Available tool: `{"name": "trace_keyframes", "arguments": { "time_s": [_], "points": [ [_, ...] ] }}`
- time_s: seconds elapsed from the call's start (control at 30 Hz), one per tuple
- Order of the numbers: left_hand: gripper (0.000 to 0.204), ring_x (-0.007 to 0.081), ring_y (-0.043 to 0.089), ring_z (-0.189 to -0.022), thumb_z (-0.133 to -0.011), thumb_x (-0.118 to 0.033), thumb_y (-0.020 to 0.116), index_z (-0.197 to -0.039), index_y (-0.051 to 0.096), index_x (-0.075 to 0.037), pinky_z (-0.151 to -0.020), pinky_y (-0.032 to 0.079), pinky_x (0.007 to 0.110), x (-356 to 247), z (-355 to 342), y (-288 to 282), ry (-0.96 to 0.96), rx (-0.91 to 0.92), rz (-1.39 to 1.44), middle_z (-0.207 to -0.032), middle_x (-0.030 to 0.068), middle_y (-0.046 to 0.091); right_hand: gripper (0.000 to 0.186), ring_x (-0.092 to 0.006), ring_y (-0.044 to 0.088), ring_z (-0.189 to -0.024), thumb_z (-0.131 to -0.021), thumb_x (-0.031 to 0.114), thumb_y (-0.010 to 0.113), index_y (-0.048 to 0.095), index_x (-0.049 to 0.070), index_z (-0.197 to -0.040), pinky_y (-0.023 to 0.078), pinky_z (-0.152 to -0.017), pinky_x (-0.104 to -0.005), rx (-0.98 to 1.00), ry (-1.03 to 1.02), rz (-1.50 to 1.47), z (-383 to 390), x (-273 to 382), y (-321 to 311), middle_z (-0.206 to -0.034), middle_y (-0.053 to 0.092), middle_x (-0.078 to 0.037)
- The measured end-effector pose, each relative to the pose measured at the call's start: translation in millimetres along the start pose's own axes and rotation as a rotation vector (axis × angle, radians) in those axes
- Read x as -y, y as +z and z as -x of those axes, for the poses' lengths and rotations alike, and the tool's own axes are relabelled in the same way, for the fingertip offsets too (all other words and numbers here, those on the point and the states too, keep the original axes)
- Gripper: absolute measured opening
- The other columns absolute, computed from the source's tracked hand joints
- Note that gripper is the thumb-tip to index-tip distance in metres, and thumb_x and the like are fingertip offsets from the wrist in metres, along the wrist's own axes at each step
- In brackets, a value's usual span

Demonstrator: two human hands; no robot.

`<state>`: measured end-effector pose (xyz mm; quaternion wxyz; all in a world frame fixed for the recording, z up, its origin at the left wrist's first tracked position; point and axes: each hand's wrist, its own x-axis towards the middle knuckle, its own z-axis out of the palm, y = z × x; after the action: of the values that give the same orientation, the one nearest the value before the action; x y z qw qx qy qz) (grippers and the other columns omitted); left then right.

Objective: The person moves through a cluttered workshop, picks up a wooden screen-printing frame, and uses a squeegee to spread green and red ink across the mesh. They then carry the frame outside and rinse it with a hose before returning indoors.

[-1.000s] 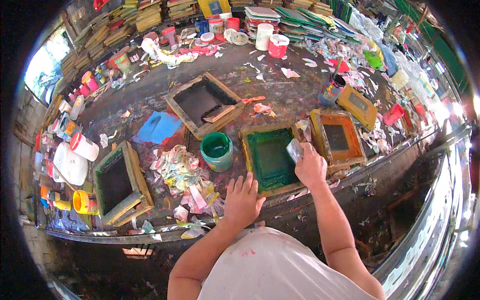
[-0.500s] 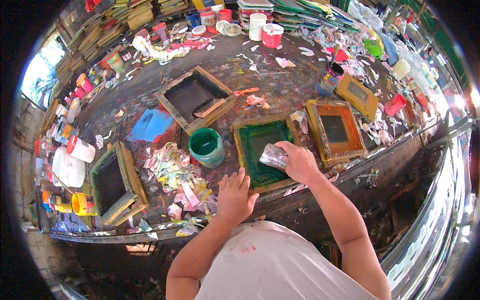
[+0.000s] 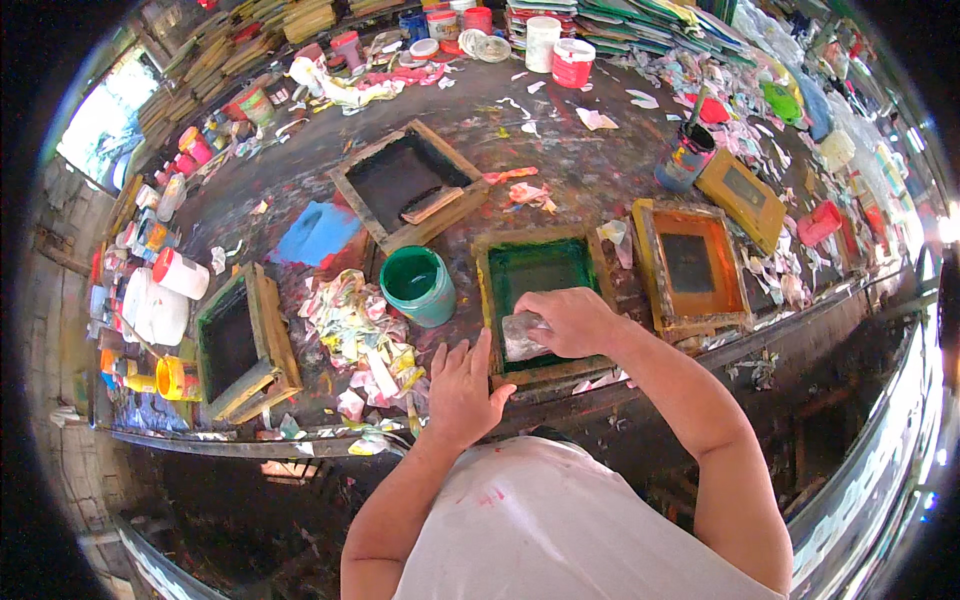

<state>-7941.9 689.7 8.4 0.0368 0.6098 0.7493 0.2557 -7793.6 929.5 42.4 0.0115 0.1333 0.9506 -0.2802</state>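
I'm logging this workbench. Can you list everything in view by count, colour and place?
Green-inked frame: 1, green and brown, before the hands.
Pale block: 1, whitish, in the right hand.
Paint tub: 1, green, left of that frame.
Orange-inked frame: 1, orange and yellow, right of it.
Other deep frames: 2, brown, dark inside, behind the tub and at left.
Flat frame: 1, yellow, far right.
Blue patch: 1, blue, behind the scrap pile.
Scraps: many, mixed, piled beside the tub and scattered.
Other containers: many, mixed, left, rear and right.
Stacked boards: uncounted, brown and green, rear.
Table: 1, dark, centre.
Shirt: 1, white, lower middle.
Left hand: 1, bare, beside the green-inked frame.
Right hand: 1, bare, over it.
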Motion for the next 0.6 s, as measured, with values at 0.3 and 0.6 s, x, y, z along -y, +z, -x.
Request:
{"name": "trace_keyframes", "arguments": {
  "time_s": [0.3,0.6],
  "points": [
    [0.101,0.0499,0.06,-0.137,-0.086,-0.046,0.089,-0.166,0.044,-0.003,-0.124,0.037,0.066,4,6,1,-0.021,-0.001,0.008,-0.138,0.0262,0.071,0.033,-0.017,0.074,-0.1,-0.102,0.015,0.077,0.074,0.001,-0.131,0.059,-0.092,-0.0363,0.029,0.135,-0.458,-45,-48,-20,-0.112,0.081,-0.01],
    [0.117,0.0325,0.05,-0.154,-0.08,-0.001,0.096,-0.172,0.025,-0.001,-0.13,0.039,0.047,67,-4,1,-0.377,-0.64,0.571,-0.166,0.023,0.047,0.046,-0.0141,0.068,-0.124,-0.103,-0.001,0.066,0.064,-0.003,-0.149,0.052,-0.11,-0.0324,-0.368,-0.095,-0.882,-26,6,-76,-0.137,0.074,-0.006]
  ]
}}
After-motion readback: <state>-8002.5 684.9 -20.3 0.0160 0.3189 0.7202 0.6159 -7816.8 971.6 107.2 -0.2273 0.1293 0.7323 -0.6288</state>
